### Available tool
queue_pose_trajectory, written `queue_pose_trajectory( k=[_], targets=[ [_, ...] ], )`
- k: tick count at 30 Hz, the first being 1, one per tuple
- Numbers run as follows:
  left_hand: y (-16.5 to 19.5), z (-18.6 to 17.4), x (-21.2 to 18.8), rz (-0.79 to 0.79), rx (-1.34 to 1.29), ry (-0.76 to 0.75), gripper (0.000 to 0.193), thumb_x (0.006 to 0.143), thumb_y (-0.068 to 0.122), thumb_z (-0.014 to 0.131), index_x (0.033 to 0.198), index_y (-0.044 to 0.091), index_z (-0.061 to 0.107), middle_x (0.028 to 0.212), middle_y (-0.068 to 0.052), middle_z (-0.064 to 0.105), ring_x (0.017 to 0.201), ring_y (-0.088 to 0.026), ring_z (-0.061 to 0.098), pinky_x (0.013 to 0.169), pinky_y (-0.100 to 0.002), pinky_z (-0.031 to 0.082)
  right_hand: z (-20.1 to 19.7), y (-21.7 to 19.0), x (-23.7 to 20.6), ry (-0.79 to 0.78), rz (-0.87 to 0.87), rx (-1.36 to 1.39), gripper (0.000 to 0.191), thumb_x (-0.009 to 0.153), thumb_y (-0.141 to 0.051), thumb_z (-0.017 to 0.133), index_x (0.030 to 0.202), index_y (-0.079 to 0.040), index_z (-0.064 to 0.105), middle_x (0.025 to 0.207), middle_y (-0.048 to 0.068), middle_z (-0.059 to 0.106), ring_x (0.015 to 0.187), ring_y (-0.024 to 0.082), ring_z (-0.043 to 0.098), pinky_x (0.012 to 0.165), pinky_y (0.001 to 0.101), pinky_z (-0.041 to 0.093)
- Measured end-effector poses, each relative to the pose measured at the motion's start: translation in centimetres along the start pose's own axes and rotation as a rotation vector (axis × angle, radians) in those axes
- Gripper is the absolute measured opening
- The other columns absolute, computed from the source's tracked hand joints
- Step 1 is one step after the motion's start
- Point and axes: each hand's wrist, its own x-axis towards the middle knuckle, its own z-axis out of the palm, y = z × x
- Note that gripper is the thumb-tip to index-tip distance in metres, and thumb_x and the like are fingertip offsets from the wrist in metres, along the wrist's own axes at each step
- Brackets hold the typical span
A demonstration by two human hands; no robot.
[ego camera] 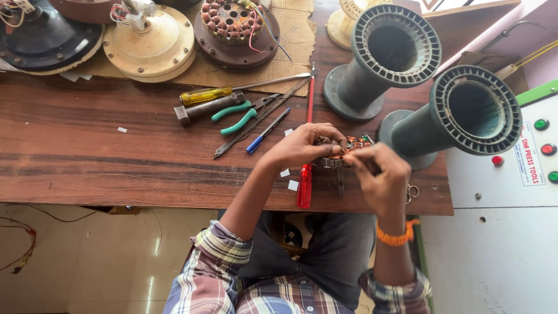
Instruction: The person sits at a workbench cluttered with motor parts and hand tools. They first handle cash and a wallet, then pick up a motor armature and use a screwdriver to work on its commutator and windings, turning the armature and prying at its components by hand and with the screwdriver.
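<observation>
My left hand [302, 145] and right hand [378, 177] cover most of the copper-wound motor core [353, 143] | my fingertips hidden behind it | black fan housing [43, 38] cut off at top edge | control panel [537, 151] cropped at right

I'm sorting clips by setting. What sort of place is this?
Probably a fan-motor repair workshop: both hands hold a copper-wound stator at a wooden bench, with screwdrivers and pliers laid out and opened motor housings behind.

A dark wooden counter [87, 151] stands over a pale, glossy tiled floor [87, 261]; daylight falls across both, bright and even.
</observation>
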Motion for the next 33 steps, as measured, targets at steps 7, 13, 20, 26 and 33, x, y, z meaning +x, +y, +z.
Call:
queue_pose_trajectory(
  k=[7,13,20,26,33],
  targets=[
    [2.1,0.1,-0.2,0.073,0.254,0.024,0.024,0.098,0.024,0.071,0.112,0.004,0.073,0.099,-0.005,0.063,0.091,-0.015,0.061,0.082,-0.030,0.050,2.7,2.5,-5.1,0.031,0.199,0.130,0.010,0.089,-0.002,0.080,0.088,0.000,0.070,0.071,-0.001,0.060,0.061,0.005,0.046,0.055,0.0233,0.037],
    [3.2,4.9,-2.6,0.264,0.807,0.352,0.042,0.081,0.031,0.084,0.114,0.012,0.067,0.109,-0.005,0.066,0.106,-0.026,0.058,0.090,-0.042,0.045,3.1,5.5,-7.3,0.123,0.338,0.325,0.004,0.092,0.003,0.071,0.092,-0.001,0.069,0.076,-0.005,0.066,0.070,0.001,0.054,0.062,0.0211,0.043],
    [1.4,8.0,-2.8,0.339,0.909,0.606,0.043,0.084,0.024,0.084,0.121,0.014,0.066,0.118,-0.003,0.064,0.114,-0.026,0.060,0.094,-0.041,0.044,-1.5,5.6,-4.7,0.153,0.114,0.071,0.009,0.092,0.001,0.079,0.097,0.000,0.071,0.079,0.000,0.055,0.069,0.007,0.048,0.063,0.0249,0.038],
    [0.7,8.4,-2.9,0.348,0.912,0.640,0.043,0.082,0.022,0.084,0.119,0.012,0.065,0.114,-0.006,0.063,0.111,-0.026,0.060,0.091,-0.041,0.043,-3.0,3.4,-0.6,0.028,-0.032,-0.028,0.009,0.092,0.002,0.079,0.097,0.000,0.072,0.077,0.002,0.052,0.063,0.007,0.048,0.058,0.0268,0.039],
    [2.1,8.0,-3.0,0.359,0.939,0.613,0.040,0.084,0.025,0.083,0.117,0.011,0.066,0.111,-0.006,0.064,0.107,-0.026,0.060,0.090,-0.042,0.043,-1.2,2.8,3.1,-0.105,-0.096,0.059,0.011,0.090,0.005,0.076,0.099,0.001,0.073,0.082,0.005,0.064,0.070,0.008,0.062,0.062,0.0252,0.049]
  ],
)
